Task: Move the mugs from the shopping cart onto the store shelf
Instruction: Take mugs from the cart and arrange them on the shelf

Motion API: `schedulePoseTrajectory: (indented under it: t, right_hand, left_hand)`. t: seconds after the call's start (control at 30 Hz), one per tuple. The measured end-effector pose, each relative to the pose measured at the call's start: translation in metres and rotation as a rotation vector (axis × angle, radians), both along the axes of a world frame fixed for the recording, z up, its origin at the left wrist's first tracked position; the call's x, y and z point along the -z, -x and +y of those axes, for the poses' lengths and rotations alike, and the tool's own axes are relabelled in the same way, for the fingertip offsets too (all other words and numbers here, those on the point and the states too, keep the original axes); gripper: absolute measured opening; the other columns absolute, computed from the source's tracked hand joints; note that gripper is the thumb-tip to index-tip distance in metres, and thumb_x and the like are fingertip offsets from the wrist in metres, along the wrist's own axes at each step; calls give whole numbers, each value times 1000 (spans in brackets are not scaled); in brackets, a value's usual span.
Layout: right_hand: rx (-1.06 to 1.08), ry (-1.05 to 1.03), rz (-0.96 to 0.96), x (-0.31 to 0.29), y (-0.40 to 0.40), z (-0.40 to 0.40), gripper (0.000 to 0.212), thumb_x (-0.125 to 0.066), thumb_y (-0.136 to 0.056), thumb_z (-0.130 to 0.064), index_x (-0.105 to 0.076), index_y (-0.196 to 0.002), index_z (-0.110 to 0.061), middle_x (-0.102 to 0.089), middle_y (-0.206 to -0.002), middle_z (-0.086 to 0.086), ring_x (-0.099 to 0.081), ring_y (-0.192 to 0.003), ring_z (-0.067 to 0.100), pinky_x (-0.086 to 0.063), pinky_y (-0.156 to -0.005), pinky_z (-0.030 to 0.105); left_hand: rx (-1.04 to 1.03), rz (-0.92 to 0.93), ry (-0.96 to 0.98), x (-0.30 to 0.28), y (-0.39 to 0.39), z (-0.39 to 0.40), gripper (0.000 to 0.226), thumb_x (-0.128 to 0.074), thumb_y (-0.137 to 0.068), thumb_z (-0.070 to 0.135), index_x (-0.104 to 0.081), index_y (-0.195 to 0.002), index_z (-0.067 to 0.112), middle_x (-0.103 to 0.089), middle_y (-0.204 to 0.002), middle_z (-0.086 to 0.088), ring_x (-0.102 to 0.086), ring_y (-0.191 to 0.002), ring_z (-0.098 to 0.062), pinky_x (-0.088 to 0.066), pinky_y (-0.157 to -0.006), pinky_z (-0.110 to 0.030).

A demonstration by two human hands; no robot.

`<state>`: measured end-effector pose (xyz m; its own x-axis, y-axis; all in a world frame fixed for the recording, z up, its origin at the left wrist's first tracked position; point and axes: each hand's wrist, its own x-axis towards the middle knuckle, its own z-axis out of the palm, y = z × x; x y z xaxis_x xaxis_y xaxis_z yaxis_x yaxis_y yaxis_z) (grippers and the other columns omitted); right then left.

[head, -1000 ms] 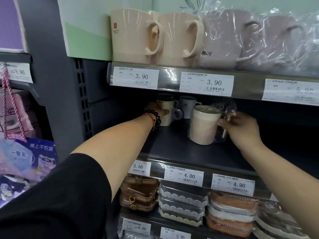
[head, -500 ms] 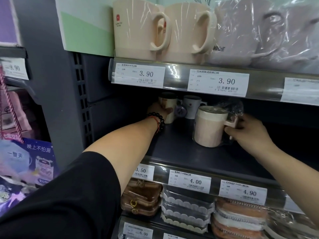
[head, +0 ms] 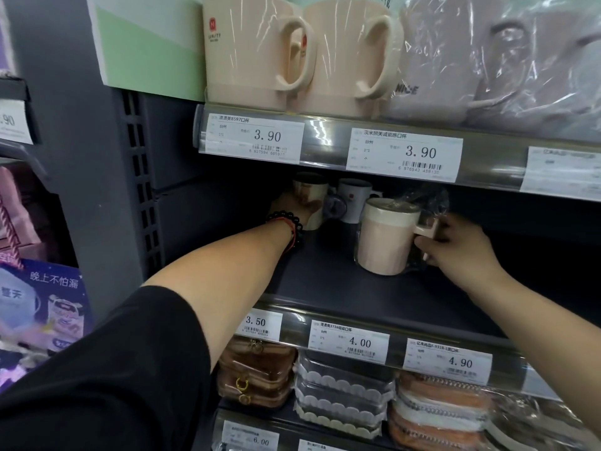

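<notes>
Two mugs are reaching the shelf (head: 325,281).
Right hand (head: 455,245) grips the pink mug (head: 383,239) by its handle, seemingly seated; left hand (head: 292,206) wraps the brown mug (head: 309,190) at the back. Releasing remains; the cart is unseen.

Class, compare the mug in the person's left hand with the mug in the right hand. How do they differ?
The left-hand mug stands far back and has a dark rim; the right-hand mug stands nearer the front, pale pink, in clear wrap. The left hand wraps the body; the right hand holds the handle. Both stand upright.
</notes>
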<state>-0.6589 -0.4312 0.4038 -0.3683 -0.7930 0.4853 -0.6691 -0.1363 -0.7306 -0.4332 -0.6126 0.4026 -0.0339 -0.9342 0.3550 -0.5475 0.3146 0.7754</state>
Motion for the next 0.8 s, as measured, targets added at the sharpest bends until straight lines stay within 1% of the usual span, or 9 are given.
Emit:
schedulePoseTrajectory:
  t: [0.1, 0.2, 0.27, 0.3, 0.33, 0.43, 0.5, 0.67, 0.8]
  right_hand:
    - [32, -13, -3, -2, 6, -16, 37, -73, -75, -10, -61, -76, -45, -73, -91, 3, -69, -88, 27, -56, -81, 53]
    - [66, -39, 8, -8, 8, -37, 30, -71, -77, -6, -61, -77, -34, -73, -93, 8, -69, -90, 29, -56, -82, 51]
    - [97, -48, 54, -11, 6, -52, 18, -68, -78, -6, -67, -87, -22, -72, -99, 14, -68, -94, 32, -55, -84, 48]
    - [126, -51, 91, -13, 7, -60, 19, -67, -79, -8, -69, -96, -15, -71, -104, 16, -67, -98, 33, -54, -86, 46]
    - [156, -58, 127, -14, 7, -66, 23, -67, -81, -9, -69, -104, -10, -70, -108, 18, -65, -102, 34, -53, -87, 42]
    - [214, -85, 131, -13, 10, -80, 27, -64, -84, -13, -66, -111, -8, -67, -114, 18, -63, -106, 33, -50, -86, 35]
    - [223, -89, 99, -11, 10, -88, 27, -64, -84, -15, -65, -111, -9, -67, -114, 17, -64, -105, 32, -50, -85, 33]
    - [246, -109, 130, -11, 4, -99, 30, -64, -83, -21, -64, -112, -12, -67, -115, 16, -63, -106, 33, -51, -87, 34]
    - [236, -98, 131, -10, 5, -105, 31, -66, -83, -21, -64, -112, -12, -67, -115, 15, -63, -107, 32, -51, -90, 38]
  left_hand:
    - [-4, 43, -55, -4, -8, 7, 55, -70, -80, 34, -57, -128, 13, -60, -128, -9, -57, -116, -29, -49, -95, -36]
    - [3, 3, -160, -9, -20, 19, 45, -65, -79, 22, -59, -122, 10, -61, -117, -8, -60, -106, -28, -52, -87, -33]
    - [54, -70, -150, -10, -28, 28, 31, -65, -78, 21, -61, -107, 12, -62, -102, -4, -60, -91, -22, -51, -74, -27]
    - [84, -122, -135, -10, -30, 34, 23, -66, -78, 23, -61, -98, 15, -60, -95, 0, -58, -84, -18, -47, -68, -24]
    - [118, -165, -119, -10, -32, 39, 21, -67, -79, 24, -61, -98, 16, -60, -94, 2, -57, -82, -16, -45, -67, -23]
    - [200, -251, -78, -8, -35, 47, 41, -65, -78, 26, -62, -118, 18, -64, -113, 0, -60, -98, -18, -50, -84, -27]
    - [229, -286, -54, -7, -34, 48, 45, -65, -79, 23, -59, -124, 19, -63, -119, -4, -60, -106, -20, -50, -90, -29]
    - [274, -323, -93, -6, -29, 42, 59, -68, -79, 16, -49, -135, 13, -57, -128, -6, -55, -115, -24, -46, -91, -27]
    - [302, -255, -145, -4, -30, 31, 55, -67, -80, 14, -51, -133, 15, -58, -125, -5, -56, -114, -22, -45, -88, -26]
